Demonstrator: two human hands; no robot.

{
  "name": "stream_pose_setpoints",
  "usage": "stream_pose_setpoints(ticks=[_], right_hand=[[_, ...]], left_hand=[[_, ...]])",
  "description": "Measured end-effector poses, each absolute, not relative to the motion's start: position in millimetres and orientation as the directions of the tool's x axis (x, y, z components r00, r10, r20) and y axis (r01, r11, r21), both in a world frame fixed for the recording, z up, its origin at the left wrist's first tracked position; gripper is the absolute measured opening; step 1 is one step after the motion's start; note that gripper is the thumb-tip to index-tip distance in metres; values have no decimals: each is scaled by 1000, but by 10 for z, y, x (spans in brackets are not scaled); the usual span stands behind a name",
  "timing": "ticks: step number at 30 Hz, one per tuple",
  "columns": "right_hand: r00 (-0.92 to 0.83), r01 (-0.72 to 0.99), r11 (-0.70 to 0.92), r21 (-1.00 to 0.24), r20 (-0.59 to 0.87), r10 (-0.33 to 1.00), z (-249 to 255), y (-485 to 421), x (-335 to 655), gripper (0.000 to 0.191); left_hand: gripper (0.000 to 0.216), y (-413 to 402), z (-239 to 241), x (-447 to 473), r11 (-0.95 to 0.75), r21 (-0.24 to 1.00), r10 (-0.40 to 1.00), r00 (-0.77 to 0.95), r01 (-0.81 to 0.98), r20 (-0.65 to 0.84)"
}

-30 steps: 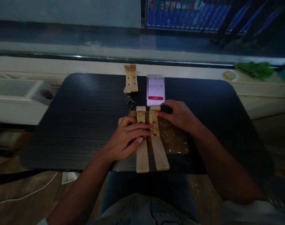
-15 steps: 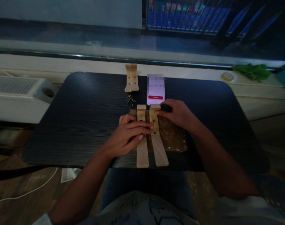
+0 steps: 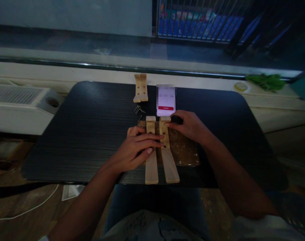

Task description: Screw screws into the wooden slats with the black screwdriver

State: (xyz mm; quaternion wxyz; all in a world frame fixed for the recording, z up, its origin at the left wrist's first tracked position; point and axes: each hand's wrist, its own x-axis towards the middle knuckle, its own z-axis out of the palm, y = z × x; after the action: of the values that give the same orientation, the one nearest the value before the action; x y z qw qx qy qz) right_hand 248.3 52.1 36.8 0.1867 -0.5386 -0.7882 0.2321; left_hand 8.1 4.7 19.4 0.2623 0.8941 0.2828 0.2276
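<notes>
left hand [image 3: 135,149] lies spread, ungripping, across two wooden pieces [image 3: 151,170]; right hand [image 3: 192,125], thumb touching one, curls at a dark thing [image 3: 176,119], grip unclear.

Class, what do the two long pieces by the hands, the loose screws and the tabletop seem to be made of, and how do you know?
Long pieces: pale wood, smooth and seemingly unvarnished, with faint grain on the near ends.
Screws: probably metal, from their greyish glint.
Tabletop: black, finely streaked; perhaps laminate, perhaps stained wood.
</notes>
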Motion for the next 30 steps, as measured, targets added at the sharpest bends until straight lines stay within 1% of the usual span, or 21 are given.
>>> stream_pose_setpoints(ticks=[5,16,24,30], right_hand=[[-366,744,325,-583,51,929,364,524,2490,19],[-355,751,311,-582,41,934,375,523,2483,17],[-369,744,312,-591,27,929,353,547,2490,22],[-362,742,314,-592,39,931,328,550,2499,18]], left_hand=[[33,45,197,87,-708,598,621,734,376,275],[33,52,190,89,-724,584,611,734,367,297],[32,55,185,88,-722,587,613,732,366,296],[31,54,190,90,-721,593,611,733,359,299]])
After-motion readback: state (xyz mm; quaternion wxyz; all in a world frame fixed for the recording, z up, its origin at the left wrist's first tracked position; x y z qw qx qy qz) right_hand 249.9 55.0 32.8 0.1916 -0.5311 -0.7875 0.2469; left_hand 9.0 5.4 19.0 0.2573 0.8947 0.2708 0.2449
